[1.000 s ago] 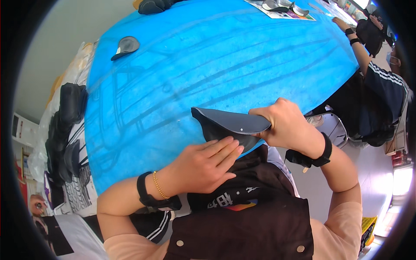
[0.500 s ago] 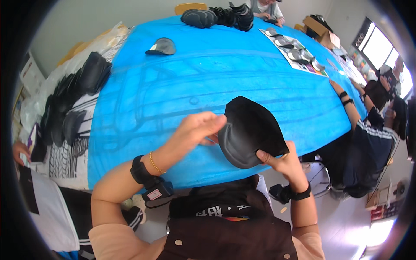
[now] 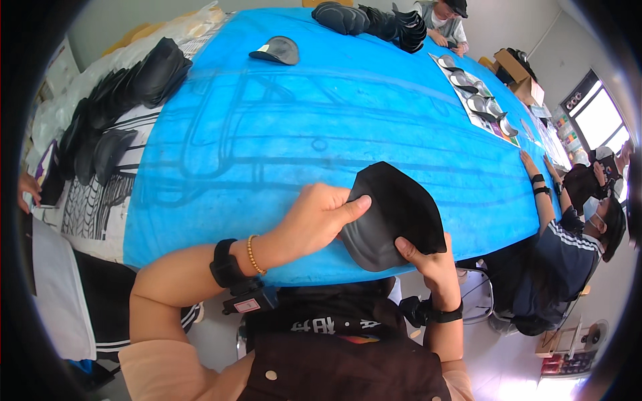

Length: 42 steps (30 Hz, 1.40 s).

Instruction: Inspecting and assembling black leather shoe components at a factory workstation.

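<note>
Both my hands hold a black moulded piece (image 3: 401, 210), shaped like a cap front with a curved brim, above the near edge of the table. My left hand (image 3: 324, 217) pinches its left side, thumb on the upper face and the other fingers partly hidden behind. At the lower right edge, my right hand (image 3: 431, 260) grips it with the thumb on top and the fingers underneath. A similar dark grey piece (image 3: 277, 51) with a small pale patch lies by itself farther off on the blue table cover (image 3: 267, 134).
Stacks of similar black pieces stand at the left (image 3: 127, 87) and far edge (image 3: 368, 23). Several grey pieces (image 3: 478, 100) rest on a printed sheet at the right. Co-workers sit at the right (image 3: 568, 254) and far side (image 3: 445, 27); another person's hand (image 3: 28, 190) is at the left.
My left thumb has come onto the piece's upper face, closing the left hand on its edge. The right hand keeps its grip. The whole view has shifted slightly.
</note>
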Tool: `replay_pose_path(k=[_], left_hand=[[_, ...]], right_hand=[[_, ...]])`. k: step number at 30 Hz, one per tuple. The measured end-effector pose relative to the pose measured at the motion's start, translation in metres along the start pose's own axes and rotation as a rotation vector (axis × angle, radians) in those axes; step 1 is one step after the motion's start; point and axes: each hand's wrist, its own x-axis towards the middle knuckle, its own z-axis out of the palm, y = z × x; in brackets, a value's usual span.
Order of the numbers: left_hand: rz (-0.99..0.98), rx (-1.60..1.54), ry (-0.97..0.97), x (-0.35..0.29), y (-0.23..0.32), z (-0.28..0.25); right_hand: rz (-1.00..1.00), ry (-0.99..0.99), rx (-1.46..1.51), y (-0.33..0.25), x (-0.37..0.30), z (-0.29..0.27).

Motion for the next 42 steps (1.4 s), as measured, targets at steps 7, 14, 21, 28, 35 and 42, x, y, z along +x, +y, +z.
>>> replay_pose_path(k=[7, 14, 21, 28, 35, 42], left_hand=[[0.132, 0.058, 0.074, 0.003, 0.017, -0.005], [0.138, 0.069, 0.105, 0.004, 0.014, -0.01], [-0.103, -0.338, -0.039, -0.002, 0.025, 0.0], [0.023, 0.182, 0.002, 0.002, 0.008, -0.011], [-0.075, -0.29, 0.011, -0.003, 0.017, 0.007], [0.18, 0.254, 0.228, 0.0, 0.007, -0.002]], right_hand=[[0.065, -0.082, 0.17, 0.0, -0.015, -0.002], [0.191, -0.152, 0.328, -0.01, -0.015, 0.0], [0.023, 0.037, 0.207, 0.008, -0.014, 0.003], [-0.008, 0.053, -0.104, -0.001, -0.009, 0.0], [-0.083, 0.27, -0.156, 0.005, -0.009, 0.011], [-0.096, 0.275, -0.29, -0.002, -0.008, 0.029]])
